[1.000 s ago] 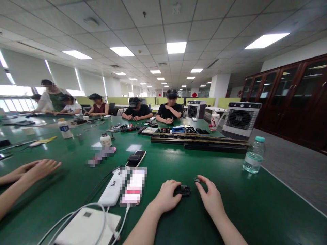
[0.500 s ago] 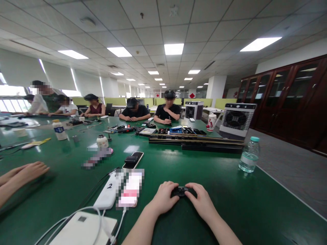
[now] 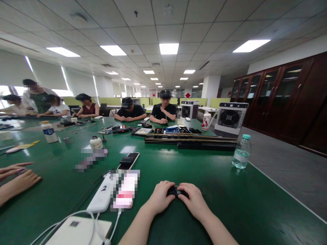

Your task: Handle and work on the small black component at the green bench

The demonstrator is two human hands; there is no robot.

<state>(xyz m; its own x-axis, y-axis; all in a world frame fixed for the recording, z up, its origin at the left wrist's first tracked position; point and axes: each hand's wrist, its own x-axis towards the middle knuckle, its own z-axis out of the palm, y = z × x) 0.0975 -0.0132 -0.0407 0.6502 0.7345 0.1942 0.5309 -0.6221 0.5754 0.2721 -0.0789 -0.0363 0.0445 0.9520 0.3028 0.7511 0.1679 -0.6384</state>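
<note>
Pinched at opposite ends by the left hand (image 3: 160, 197) and right hand (image 3: 193, 199), equally near, a small black device (image 3: 176, 191) is held with its long axis crosswise.

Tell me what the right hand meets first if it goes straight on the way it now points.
The black device, which the right hand touches. Just past it, that line seems to run into the left hand, though the exact depth between them is hard to judge.

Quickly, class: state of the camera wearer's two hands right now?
Left hand: closed, holding the left side of a small black device.
Right hand: closed on the same device's right side.
</note>
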